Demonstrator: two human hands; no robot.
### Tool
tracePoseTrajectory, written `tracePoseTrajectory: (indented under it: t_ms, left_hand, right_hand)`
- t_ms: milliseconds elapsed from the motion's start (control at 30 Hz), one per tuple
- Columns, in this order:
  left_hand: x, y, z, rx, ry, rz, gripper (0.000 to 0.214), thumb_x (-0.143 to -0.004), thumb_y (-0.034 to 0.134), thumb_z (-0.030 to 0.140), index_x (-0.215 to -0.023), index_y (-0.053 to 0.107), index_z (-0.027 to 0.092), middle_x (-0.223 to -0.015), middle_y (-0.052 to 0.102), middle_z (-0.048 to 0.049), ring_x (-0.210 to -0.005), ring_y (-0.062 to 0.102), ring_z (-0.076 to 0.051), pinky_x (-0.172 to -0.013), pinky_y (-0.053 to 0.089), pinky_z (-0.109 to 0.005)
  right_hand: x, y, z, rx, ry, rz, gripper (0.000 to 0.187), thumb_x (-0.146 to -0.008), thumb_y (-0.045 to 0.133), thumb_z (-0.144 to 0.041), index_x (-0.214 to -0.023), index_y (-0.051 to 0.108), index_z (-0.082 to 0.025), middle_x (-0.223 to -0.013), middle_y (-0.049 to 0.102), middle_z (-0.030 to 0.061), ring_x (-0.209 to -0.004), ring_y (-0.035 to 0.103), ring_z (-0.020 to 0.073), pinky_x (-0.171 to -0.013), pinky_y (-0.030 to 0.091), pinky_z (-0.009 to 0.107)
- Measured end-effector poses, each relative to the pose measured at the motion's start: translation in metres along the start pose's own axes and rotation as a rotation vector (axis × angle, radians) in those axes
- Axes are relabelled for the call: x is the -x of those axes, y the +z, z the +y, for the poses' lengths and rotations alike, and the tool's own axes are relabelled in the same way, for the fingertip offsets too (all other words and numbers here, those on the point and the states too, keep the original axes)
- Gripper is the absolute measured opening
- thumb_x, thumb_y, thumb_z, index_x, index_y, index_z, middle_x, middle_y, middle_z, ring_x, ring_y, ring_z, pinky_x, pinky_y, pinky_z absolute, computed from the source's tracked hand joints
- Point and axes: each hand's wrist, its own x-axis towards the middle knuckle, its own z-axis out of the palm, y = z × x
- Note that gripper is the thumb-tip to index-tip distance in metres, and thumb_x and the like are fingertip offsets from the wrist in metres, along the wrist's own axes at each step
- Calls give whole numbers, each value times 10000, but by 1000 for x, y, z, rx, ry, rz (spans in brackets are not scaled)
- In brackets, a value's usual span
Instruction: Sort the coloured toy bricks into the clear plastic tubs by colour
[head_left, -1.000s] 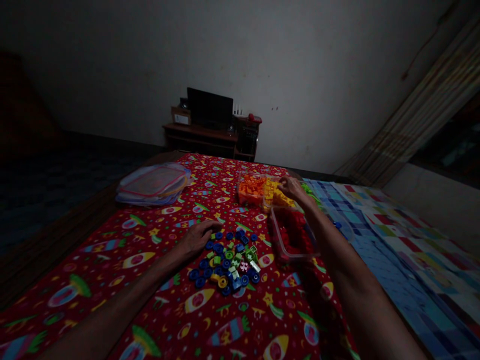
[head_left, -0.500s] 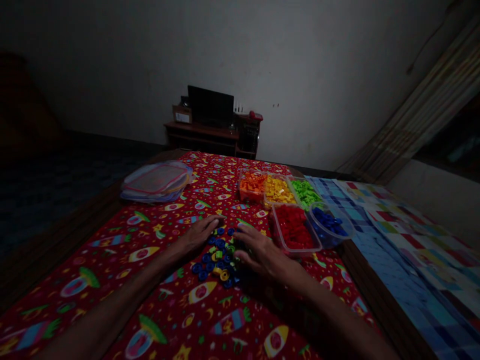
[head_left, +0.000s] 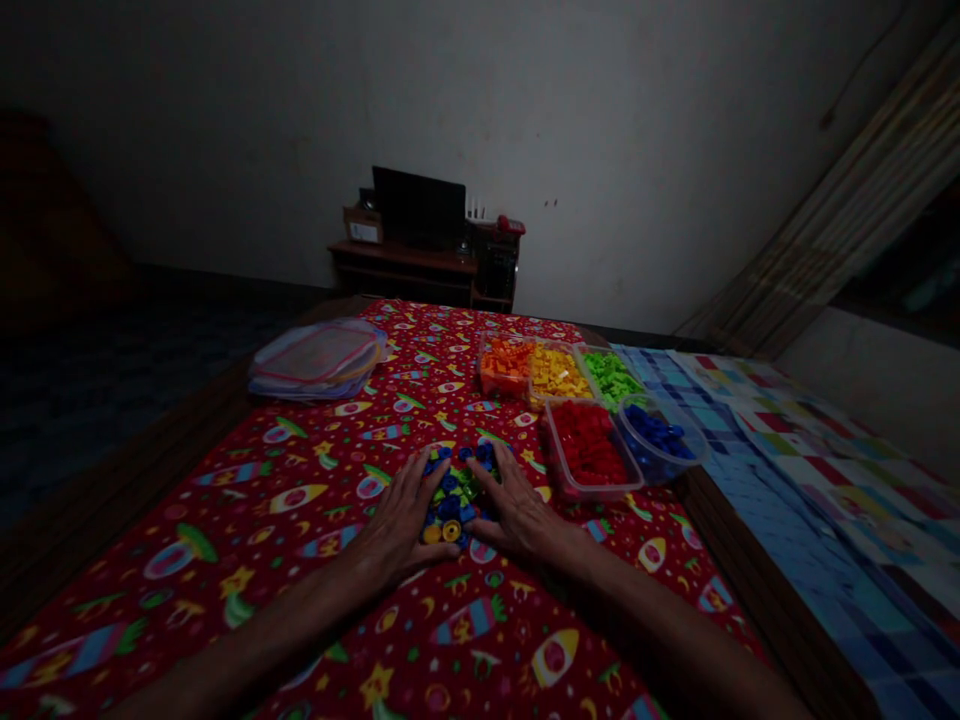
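Observation:
A small heap of loose toy pieces [head_left: 452, 495], mostly blue with some green and yellow, lies on the red patterned cloth [head_left: 315, 520]. My left hand [head_left: 397, 525] rests flat on the cloth against the heap's left side, fingers stretched out. My right hand [head_left: 514, 510] lies flat against the heap's right side, fingers extended too. Both hands cup the heap between them and hold nothing. Beyond the heap stand tubs of sorted pieces: red [head_left: 590, 460], blue [head_left: 658, 440], orange [head_left: 506, 365], yellow [head_left: 555, 373] and green [head_left: 611, 375].
A stack of clear plastic lids [head_left: 319, 358] sits at the far left of the cloth. A chequered blanket [head_left: 810, 480] lies to the right. A low wooden stand with a dark screen [head_left: 420, 215] is against the far wall. The room is dim.
My right hand came back from the yellow tub to the heap's right side. Both hands then pushed the scattered pieces inward into a tighter pile nearer to me.

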Motion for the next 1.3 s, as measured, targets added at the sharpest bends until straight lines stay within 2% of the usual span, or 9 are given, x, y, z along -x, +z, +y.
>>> tracePoseTrajectory:
  t_ms: [200, 367, 533, 633, 700, 833, 967, 1100, 1300]
  left_hand:
    - [-52, 3, -22, 69, -80, -48, 1030, -721, 662, 607, -1506, 131, 203, -1556, 212, -204, -1431, 185, -365, -1122, 256, -552]
    - [-76, -4, -37, 201, -101, -45, 1079, -618, 729, 599, -1473, 246, 151, -1528, 278, -213, -1407, 258, -366, -1119, 279, -519]
    - [-84, -29, -50, 350, -107, 58, 577, -743, 604, 576, -1159, 615, 176, -1248, 601, -144, -1173, 546, -299, -1003, 433, -452]
    - [-85, -42, -57, 342, -97, 73, 361, -797, 553, 516, -873, 699, 194, -947, 686, -90, -928, 629, -246, -878, 499, -400]
    - [-84, -43, -57, 318, -70, 31, 319, -807, 542, 477, -818, 713, 207, -869, 686, -72, -867, 626, -228, -836, 507, -375]
    - [-81, -35, -51, 236, 15, -62, 284, -804, 549, 427, -867, 739, 225, -911, 681, -73, -897, 609, -226, -839, 498, -352]
    - [-79, -29, -47, 197, 24, -57, 273, -825, 520, 395, -868, 726, 222, -932, 679, -77, -915, 605, -223, -849, 494, -340]
    - [-80, -36, -44, 258, -88, 9, 283, -815, 511, 414, -860, 704, 213, -932, 706, -72, -892, 632, -233, -861, 497, -360]
    - [-85, -50, -39, 455, -289, 103, 419, -776, 521, 512, -971, 682, 178, -910, 734, -77, -821, 675, -237, -746, 532, -333]
  right_hand:
    - [-40, 3, 20, -94, 59, 78, 739, -880, 578, -339, -1511, 211, -227, -1582, 73, 165, -1458, 47, 319, -1143, 212, 538]
    - [-55, -9, 29, -268, 125, 274, 582, -862, 593, -352, -1406, 430, -226, -1453, 414, 136, -1368, 353, 270, -1102, 323, 466]
    - [-54, -20, 27, -310, 209, 523, 283, -886, 463, -203, -1111, 633, -175, -1037, 678, 91, -963, 630, 200, -889, 485, 357]
    - [-50, -22, 25, -192, 191, 444, 220, -877, 468, -196, -996, 648, -155, -937, 659, 98, -873, 611, 203, -809, 489, 343]
    - [-47, -22, 22, -81, 187, 354, 214, -882, 500, -228, -1023, 636, -142, -991, 634, 129, -918, 587, 224, -818, 476, 359]
    - [-43, -23, 19, -48, 230, 213, 220, -895, 502, -218, -1078, 600, -145, -1049, 623, 131, -988, 564, 227, -871, 449, 362]
    - [-40, -28, 18, -133, 195, 274, 205, -919, 454, -247, -1068, 576, -176, -1029, 619, 88, -981, 555, 207, -882, 441, 354]
    - [-47, -39, 9, -102, 159, 307, 240, -948, 403, -267, -1072, 574, -152, -1004, 616, 106, -954, 563, 207, -876, 446, 349]
    - [-61, -44, -7, 144, 36, -19, 189, -901, 435, -111, -943, 617, -138, -973, 607, 128, -942, 557, 234, -845, 478, 366]
